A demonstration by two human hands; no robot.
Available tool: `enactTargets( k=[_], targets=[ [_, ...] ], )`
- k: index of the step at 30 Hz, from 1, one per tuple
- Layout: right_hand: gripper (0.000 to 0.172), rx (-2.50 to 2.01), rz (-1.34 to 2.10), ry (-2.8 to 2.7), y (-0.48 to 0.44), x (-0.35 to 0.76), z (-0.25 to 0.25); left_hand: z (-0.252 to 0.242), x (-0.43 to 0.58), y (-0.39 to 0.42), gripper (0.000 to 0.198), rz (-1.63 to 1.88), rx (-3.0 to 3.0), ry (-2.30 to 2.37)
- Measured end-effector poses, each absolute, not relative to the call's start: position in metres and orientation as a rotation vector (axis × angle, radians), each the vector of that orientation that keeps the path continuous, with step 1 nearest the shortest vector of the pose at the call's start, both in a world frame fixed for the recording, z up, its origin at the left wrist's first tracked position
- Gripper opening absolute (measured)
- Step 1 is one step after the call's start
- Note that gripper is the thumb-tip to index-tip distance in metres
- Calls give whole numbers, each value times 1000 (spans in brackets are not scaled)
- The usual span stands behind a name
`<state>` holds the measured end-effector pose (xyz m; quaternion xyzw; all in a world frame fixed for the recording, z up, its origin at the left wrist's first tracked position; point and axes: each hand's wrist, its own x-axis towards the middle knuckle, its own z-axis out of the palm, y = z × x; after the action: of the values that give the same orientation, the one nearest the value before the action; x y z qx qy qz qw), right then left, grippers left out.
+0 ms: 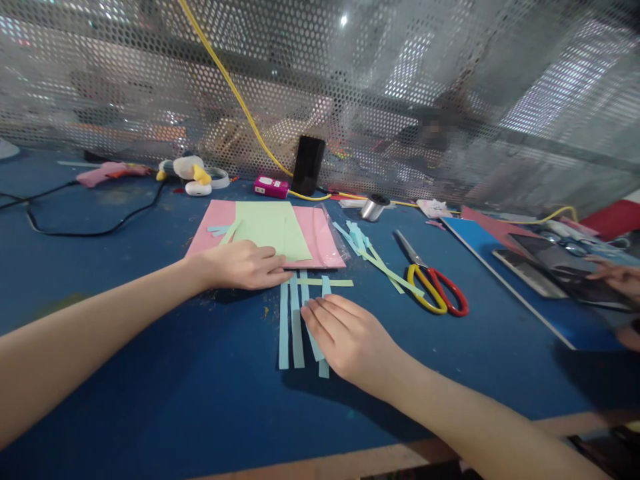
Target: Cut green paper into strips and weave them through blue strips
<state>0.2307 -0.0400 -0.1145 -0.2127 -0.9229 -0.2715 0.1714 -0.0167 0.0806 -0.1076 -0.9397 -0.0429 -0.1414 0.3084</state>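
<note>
Several light-blue paper strips [297, 333] lie side by side on the blue table, running toward me. A pale green strip [340, 283] crosses near their far ends. My left hand [245, 265] rests at the near edge of the stacked paper, its fingers closed together over the far ends of the blue strips. My right hand [353, 340] has its fingers bent together on the rightmost blue strips; the thumb is mostly hidden. Under and beyond my left hand are a light green sheet [270, 227] and pink paper [317, 230] in a clear sleeve.
Right of the paper lie loose strips [377, 260] and scissors [425, 280] with yellow and red handles. Farther back stand a spool [374, 208], a black phone [308, 165] and a pink glue gun [113, 173]. Another person's hand [617, 277] is near a tablet [565, 267].
</note>
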Motion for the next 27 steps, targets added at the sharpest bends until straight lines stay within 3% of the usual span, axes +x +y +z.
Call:
enactTargets(
  k=[6,27],
  targets=[
    [23,-597,-764,-2615,-41,227,-114,-107,-18,81,21,-486,-2569,-100],
    [25,-605,-776,-2582,-42,228,-113,-109,-20,81,19,-314,-2527,-156]
  ],
)
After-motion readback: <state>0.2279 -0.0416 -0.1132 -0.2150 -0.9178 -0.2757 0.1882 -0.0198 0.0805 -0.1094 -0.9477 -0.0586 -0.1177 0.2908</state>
